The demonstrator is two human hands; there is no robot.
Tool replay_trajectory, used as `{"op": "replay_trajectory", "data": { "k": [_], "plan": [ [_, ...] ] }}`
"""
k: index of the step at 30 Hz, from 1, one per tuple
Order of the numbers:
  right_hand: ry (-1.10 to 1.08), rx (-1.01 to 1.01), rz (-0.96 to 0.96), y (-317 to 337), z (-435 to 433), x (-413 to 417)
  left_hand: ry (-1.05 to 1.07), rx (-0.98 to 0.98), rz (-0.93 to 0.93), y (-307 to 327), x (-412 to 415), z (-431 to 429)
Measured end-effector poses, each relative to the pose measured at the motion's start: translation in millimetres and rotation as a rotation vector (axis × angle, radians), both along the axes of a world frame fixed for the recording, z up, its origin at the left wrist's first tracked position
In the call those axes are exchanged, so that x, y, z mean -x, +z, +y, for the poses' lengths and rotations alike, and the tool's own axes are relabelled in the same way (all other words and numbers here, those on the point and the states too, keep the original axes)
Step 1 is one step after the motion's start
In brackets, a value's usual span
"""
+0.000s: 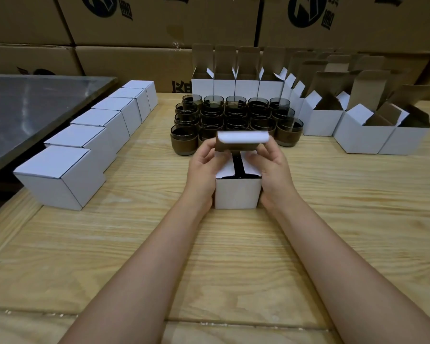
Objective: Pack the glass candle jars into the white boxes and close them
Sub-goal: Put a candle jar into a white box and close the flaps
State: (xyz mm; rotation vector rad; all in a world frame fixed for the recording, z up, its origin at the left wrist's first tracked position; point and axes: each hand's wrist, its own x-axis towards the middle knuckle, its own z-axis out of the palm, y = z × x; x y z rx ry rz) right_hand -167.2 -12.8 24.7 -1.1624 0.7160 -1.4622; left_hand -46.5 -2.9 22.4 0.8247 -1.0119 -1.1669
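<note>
Pinching the lid flap (242,139) at its ends, the left hand (204,167) and right hand (271,167) fold it. The white box (237,193) seems light, thin card, easily creased.

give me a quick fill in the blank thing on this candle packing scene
1. The left hand and right hand both hold the lid of the box, which is not yet ____.
2. The row of closed boxes stands on the person's ____ side.
3. The jars stand on a table made of ____.
Missing words: closed; left; wood.
</note>
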Motion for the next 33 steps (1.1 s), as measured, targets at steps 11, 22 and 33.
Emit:
{"op": "replay_trajectory", "data": {
  "k": [11, 22, 33],
  "plan": [
    [-0.177, 0.273, 0.204, -18.0, 6.3, -5.4, -0.048, 0.026, 0.141, -4.9, 0.5, 2.4],
    [-0.185, 0.328, 0.466, -16.8, 7.6, 3.8, -0.036, 0.073, 0.049, -9.8, 0.2, 3.2],
    [-0.118, 0.325, 0.507, -12.9, 13.1, 6.0, -0.003, 0.068, -0.009, -7.6, 0.3, 5.2]
  ]
}}
